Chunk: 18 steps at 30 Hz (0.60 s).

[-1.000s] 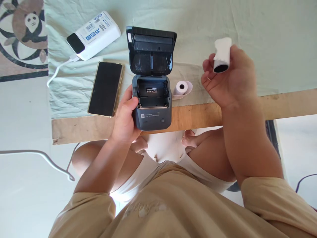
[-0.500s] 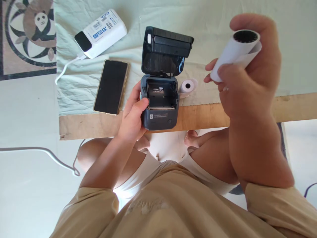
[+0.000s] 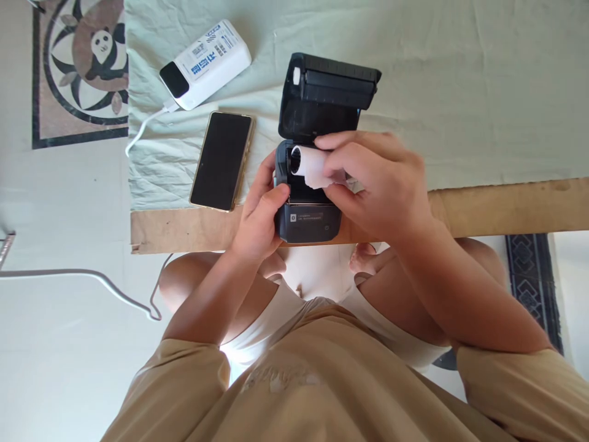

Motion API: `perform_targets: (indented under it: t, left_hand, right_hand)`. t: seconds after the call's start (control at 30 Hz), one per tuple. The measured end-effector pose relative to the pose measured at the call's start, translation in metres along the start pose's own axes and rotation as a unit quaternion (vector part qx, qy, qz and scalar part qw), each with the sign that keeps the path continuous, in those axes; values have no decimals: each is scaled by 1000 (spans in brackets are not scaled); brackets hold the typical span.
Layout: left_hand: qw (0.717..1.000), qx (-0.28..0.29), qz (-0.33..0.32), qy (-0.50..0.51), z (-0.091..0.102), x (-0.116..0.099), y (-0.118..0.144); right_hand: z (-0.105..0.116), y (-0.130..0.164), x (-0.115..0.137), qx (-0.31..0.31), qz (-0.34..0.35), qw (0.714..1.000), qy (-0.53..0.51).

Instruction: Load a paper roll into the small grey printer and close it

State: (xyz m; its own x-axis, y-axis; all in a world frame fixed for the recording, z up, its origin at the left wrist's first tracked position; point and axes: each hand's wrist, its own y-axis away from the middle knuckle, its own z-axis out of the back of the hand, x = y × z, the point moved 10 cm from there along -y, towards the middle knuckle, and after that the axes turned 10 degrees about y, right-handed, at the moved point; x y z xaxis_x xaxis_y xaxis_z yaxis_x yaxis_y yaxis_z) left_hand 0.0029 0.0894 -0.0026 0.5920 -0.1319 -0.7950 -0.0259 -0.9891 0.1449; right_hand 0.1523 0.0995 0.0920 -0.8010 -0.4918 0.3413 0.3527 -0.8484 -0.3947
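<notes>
My left hand (image 3: pixel 261 209) grips the left side of a small dark label printer (image 3: pixel 309 226), its thumb over the edge of the bay. The printer's black lid (image 3: pixel 329 92) stands raised at the back. In my right hand (image 3: pixel 380 181) is a white paper roll (image 3: pixel 317 164), pinched between thumb and fingers. The roll lies sideways over the printer's bay, its dark hollow core facing left and a loose flap of paper at its front. My right fingers hide the roll's right end and the right part of the bay.
Left of the printer, a phone (image 3: pixel 221 161) with a dark screen lies on the green cloth (image 3: pixel 483 92). Behind it is a white power bank (image 3: pixel 207 64) with a white cable (image 3: pixel 142 127) plugged in. The table's bare wooden edge (image 3: pixel 184 230) runs along the front.
My right hand has brought the paper roll left and down from the upper right to the printer's bay, turning it sideways. The second, smaller roll beside the printer is now hidden. The view has shifted slightly.
</notes>
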Motion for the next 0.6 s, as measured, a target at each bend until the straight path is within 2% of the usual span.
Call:
perform_targets:
  t: [0.13, 0.3, 0.4, 0.6]
  left_hand:
    - [1000, 2, 5, -6, 0, 1, 0]
    - [1000, -3, 0, -20, -1, -1, -1]
    - [1000, 16, 1, -5, -2, 1, -4]
    - [997, 64, -24, -20, 6, 5, -9]
  right_hand:
    - [12, 3, 7, -55, 34, 997, 38]
    - [7, 5, 4, -42, 27, 998, 43]
    - [3, 6, 3, -34, 37, 998, 26]
    - [6, 7, 7, -67, 67, 994, 48]
